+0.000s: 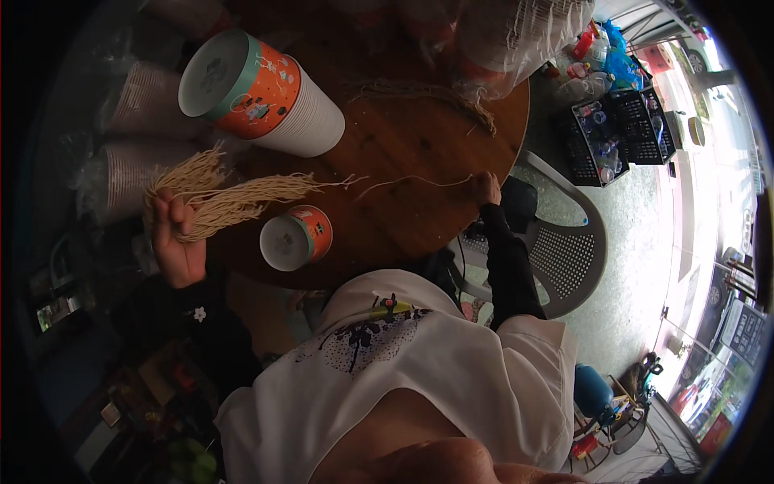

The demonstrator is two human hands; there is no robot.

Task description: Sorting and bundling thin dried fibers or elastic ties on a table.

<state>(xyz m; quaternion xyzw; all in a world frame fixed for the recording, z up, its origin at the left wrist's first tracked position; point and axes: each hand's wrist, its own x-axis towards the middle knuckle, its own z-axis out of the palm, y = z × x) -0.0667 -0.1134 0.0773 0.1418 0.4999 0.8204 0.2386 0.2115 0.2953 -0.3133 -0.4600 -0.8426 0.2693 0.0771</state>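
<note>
Left hand [179,242], left of frame: fingers curled around bundle of beige cords [250,196] extending toward centre. Right hand [487,190], right of centre: fingers closed on single strand [407,177]. Orange-patterned paper cup [295,239] on wooden tabletop [395,234], just below bundle.

6 o'clock: white shirt [484,395], dark purple speckled print [355,345], yellow patch [392,307] | 8 o'clock: black left sleeve [218,339], white flower [199,315] | 3 o'clock: black right sleeve [510,274]
</note>
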